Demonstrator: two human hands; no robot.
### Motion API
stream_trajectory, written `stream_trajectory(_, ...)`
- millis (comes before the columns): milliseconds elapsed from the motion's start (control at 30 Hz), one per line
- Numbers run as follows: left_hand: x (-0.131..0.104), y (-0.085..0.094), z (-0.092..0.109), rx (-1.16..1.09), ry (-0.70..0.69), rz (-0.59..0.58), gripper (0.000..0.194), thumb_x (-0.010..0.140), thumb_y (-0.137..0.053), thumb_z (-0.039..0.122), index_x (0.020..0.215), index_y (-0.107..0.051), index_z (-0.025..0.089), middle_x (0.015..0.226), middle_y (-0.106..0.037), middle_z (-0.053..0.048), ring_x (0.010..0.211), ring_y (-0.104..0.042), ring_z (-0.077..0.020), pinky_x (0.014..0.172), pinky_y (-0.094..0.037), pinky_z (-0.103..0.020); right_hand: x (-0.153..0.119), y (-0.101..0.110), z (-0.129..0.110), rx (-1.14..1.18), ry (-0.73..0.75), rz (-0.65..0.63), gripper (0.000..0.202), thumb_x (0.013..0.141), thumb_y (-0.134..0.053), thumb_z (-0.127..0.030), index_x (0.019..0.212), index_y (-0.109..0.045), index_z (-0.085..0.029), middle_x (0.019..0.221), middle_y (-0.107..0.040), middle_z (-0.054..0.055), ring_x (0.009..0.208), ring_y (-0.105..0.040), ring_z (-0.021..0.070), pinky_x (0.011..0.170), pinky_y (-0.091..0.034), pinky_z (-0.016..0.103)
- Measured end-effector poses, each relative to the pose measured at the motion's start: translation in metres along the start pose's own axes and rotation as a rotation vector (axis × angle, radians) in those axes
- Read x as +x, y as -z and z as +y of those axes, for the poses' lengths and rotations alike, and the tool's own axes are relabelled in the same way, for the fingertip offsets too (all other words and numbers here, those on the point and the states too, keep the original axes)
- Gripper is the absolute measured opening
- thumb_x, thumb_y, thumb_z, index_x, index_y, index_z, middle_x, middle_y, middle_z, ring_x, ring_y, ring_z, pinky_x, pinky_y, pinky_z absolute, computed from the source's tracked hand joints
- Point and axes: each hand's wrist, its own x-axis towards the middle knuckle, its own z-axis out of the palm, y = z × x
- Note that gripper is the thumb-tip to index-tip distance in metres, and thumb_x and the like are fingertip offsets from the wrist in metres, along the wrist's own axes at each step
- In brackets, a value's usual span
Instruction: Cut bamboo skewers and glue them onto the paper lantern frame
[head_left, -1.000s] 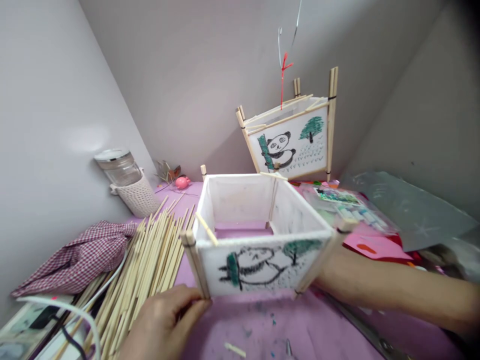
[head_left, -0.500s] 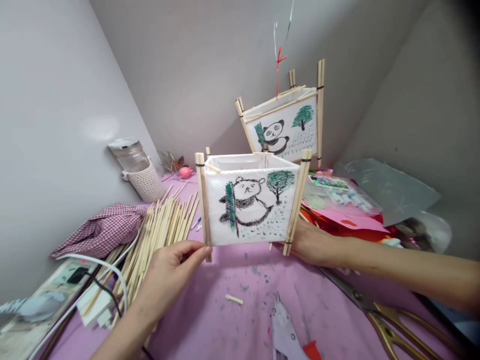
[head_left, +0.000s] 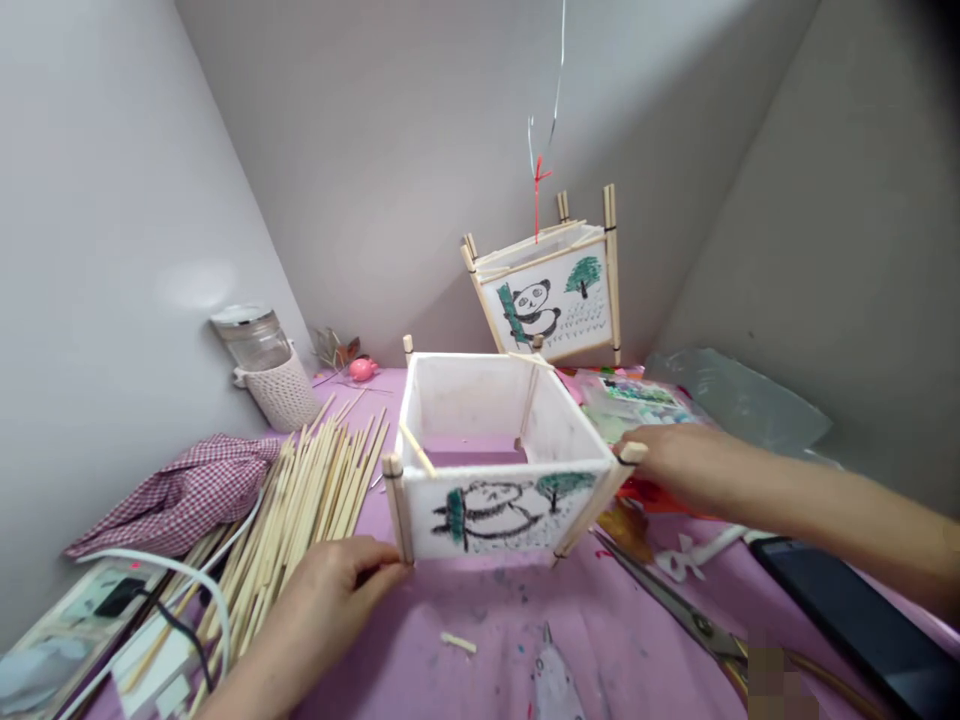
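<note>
"Pinching what, your left hand [head_left: 337, 590]?"
"Near-left post [head_left: 400, 512] of the lantern [head_left: 495, 522], mid-dial on purple cloth [head_left: 409, 675]."
"Right hand [head_left: 667, 452]?"
"At three o'clock, fingertips hidden; I can't tell its grip. Sticks [head_left: 319, 480] lie at nine, scissors [head_left: 701, 625] at four."

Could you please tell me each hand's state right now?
Left hand: closed on the near-left post of the box.
Right hand: partly hidden behind the near-right post; its grip cannot be told.
</note>
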Motion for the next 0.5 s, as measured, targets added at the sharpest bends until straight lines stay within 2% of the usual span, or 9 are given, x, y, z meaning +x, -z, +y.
stream_trajectory(67,0.001,-0.002,-0.001,0.008,-0.007,-0.012,0.027,0.084,-0.048,0.028,0.083,-0.075,0.025,0.08,-0.074,-0.001,0.077,-0.067,-0.019,0.071,-0.046,-0.023,-0.006,0.025,0.013,-0.046,-0.111,0.08,0.032,0.079,-0.044,-0.008,0.1,-0.066,-0.02,0.098,-0.065,0.013,0.077,-0.063,0.0255,0.062,-0.042,0.034)
stream_trajectory(100,0.001,-0.003,-0.002,0.009,-0.008,-0.014,0.027,0.084,-0.048,0.027,0.083,-0.075,0.025,0.08,-0.074,-0.001,0.077,-0.067,-0.0189,0.07,-0.046,-0.023,-0.008,0.038,0.017,-0.038,-0.147,0.162,0.034,0.083,-0.04,-0.008,0.102,-0.065,-0.02,0.103,-0.064,0.014,0.077,-0.062,0.0246,0.063,-0.041,0.035)
stream_trajectory(167,0.002,-0.005,-0.004,0.012,-0.006,-0.021,0.027,0.084,-0.048,0.027,0.081,-0.074,0.024,0.078,-0.073,-0.001,0.075,-0.067,-0.0186,0.07,-0.046,-0.022,-0.007,0.066,0.016,0.099,-0.146,0.336,0.026,0.091,-0.04,-0.022,0.101,-0.065,-0.021,0.102,-0.065,0.011,0.083,-0.061,0.0245,0.068,-0.043,0.034)
stream_trajectory(233,0.002,-0.007,-0.007,0.009,-0.001,-0.025,0.026,0.084,-0.048,0.029,0.079,-0.073,0.024,0.075,-0.073,-0.001,0.073,-0.066,-0.0185,0.068,-0.046,-0.022,-0.002,0.091,0.006,0.29,-0.08,0.421,0.024,0.092,-0.047,-0.038,0.096,-0.065,-0.023,0.095,-0.067,0.007,0.083,-0.061,0.0231,0.069,-0.045,0.032)
stream_trajectory(333,0.001,-0.008,-0.01,-0.004,0.006,-0.032,0.025,0.084,-0.049,0.031,0.081,-0.073,0.024,0.076,-0.073,-0.001,0.074,-0.067,-0.019,0.068,-0.047,-0.022,0.01,0.119,-0.016,0.436,0.061,0.367,0.02,0.089,-0.054,-0.038,0.094,-0.067,-0.024,0.094,-0.068,0.004,0.083,-0.061,0.0203,0.072,-0.046,0.03)
stream_trajectory(500,-0.001,-0.004,-0.005,-0.03,0.012,-0.035,0.026,0.084,-0.05,0.034,0.083,-0.074,0.025,0.079,-0.073,-0.001,0.076,-0.066,-0.0189,0.07,-0.048,-0.021,0.033,0.137,-0.037,0.5,0.389,0.104,0.015,0.089,-0.057,-0.022,0.092,-0.071,-0.018,0.088,-0.068,0.004,0.084,-0.061,0.0155,0.076,-0.047,0.026)
